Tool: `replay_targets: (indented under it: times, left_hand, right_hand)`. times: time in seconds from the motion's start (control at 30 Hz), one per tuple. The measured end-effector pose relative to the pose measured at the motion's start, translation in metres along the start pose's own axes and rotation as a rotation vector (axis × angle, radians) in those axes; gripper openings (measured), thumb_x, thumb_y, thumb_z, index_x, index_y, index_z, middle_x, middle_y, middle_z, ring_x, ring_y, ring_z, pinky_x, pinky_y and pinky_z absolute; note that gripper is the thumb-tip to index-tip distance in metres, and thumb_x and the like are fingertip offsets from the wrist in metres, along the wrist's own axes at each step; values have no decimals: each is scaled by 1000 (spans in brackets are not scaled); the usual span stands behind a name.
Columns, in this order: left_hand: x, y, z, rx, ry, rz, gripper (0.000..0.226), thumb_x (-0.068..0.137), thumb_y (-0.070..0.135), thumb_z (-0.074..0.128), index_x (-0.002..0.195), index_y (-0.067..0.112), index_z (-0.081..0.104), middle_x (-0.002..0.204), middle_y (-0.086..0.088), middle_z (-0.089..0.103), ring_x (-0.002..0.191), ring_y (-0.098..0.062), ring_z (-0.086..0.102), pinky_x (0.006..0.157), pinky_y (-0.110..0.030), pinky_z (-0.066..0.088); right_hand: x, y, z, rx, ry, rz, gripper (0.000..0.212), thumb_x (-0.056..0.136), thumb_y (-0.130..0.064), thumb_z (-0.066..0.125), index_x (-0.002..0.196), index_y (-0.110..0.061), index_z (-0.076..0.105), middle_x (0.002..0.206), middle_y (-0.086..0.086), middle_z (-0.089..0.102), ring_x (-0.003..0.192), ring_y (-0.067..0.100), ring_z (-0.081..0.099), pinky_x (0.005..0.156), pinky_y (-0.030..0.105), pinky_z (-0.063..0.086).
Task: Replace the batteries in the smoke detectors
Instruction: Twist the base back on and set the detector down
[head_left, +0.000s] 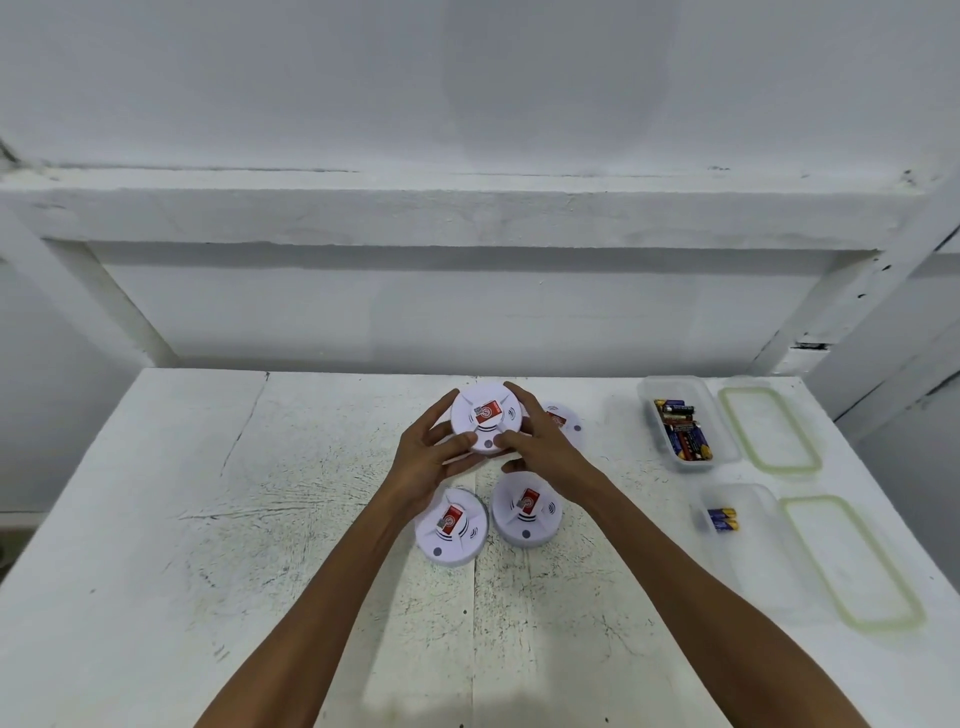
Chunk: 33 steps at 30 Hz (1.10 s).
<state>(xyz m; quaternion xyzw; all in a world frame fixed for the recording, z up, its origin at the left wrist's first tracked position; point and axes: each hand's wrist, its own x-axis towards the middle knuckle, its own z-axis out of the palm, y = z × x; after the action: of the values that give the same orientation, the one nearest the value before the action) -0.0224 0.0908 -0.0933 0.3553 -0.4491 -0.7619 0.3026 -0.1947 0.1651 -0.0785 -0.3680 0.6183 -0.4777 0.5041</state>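
Smoke detector (484, 418) between both hands (480, 451)

Even, cool, fairly bright light fills the scene, with a bluish-white cast over the wall (478, 93) and table (156, 519). Shadows are soft: a dim band lies under the ledge (467, 218) at the far side, and a faint shadow sits at the near table edge between the 2 forearms. No harsh glare shows. The wide-angle lens bows straight lines outward toward the left and right edges. Detail is slightly soft throughout, and the labels on the batteries (683, 428) are unreadable.
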Motion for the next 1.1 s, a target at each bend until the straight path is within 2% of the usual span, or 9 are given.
replay_targets:
  times: [0.17,0.27,0.37,0.47,0.57,0.67,0.83,0.97,1.1]
  left_hand:
    - [4,11,-32,7,43,11,63,89,-7,70,142,25,57,125,-11,73,110,-36,72,94,-51,58]
    - [8,19,-52,2,65,10,63,89,-6,70,142,26,56,125,-10,73,109,-35,72,92,-47,60]
    - [14,22,-73,8,91,-7,63,89,-7,70,141,25,56,125,-10,73,109,-35,72,92,-47,60]
    - [22,22,-87,56,111,-10,65,87,-9,71,141,24,57,126,-9,72,110,-33,72,90,-45,61]
    - [31,19,-102,159,148,-8,63,84,-8,76,137,22,61,128,-11,69,111,-31,71,86,-44,62]
    - [37,13,-119,324,147,34,57,86,5,79,138,21,61,131,-9,68,115,-32,68,87,-51,61]
    - [45,9,-129,713,169,193,40,91,20,76,129,25,68,113,6,77,96,-12,73,84,-39,62]
    - [55,6,-132,906,229,206,52,81,40,77,130,23,68,117,0,73,101,-18,63,82,-32,54]
    - [53,6,-129,941,222,207,38,86,15,80,122,10,72,106,0,69,85,8,59,69,-1,40]
  right_hand:
    - [20,-10,31,-9,-4,-27,55,93,-2,54,132,-40,45,124,-6,62,107,16,66,79,37,61]
    - [36,-19,49,41,-16,42,43,96,-9,46,118,-46,52,122,-2,65,102,19,68,72,30,59]
    - [56,-17,66,40,-9,88,41,98,-15,47,132,-37,48,125,0,63,99,21,68,67,28,58]
    - [73,-6,82,-3,14,91,50,91,-23,60,138,-28,45,130,4,61,106,22,67,78,37,61]
    - [83,0,98,-175,22,16,51,80,-26,76,124,-29,51,125,0,62,110,17,63,89,39,58]
    - [94,12,111,-447,94,-38,49,76,-30,77,119,-16,58,116,4,65,106,23,61,87,41,54]
    - [107,20,128,-617,152,18,43,85,-28,69,121,-8,55,116,17,57,112,32,51,78,27,38]
    - [110,17,131,-779,187,42,45,93,-30,63,126,-4,50,123,20,51,112,33,54,86,33,44]
    - [107,17,130,-834,148,53,47,96,-31,60,131,-3,47,126,20,51,116,33,54,92,36,45]
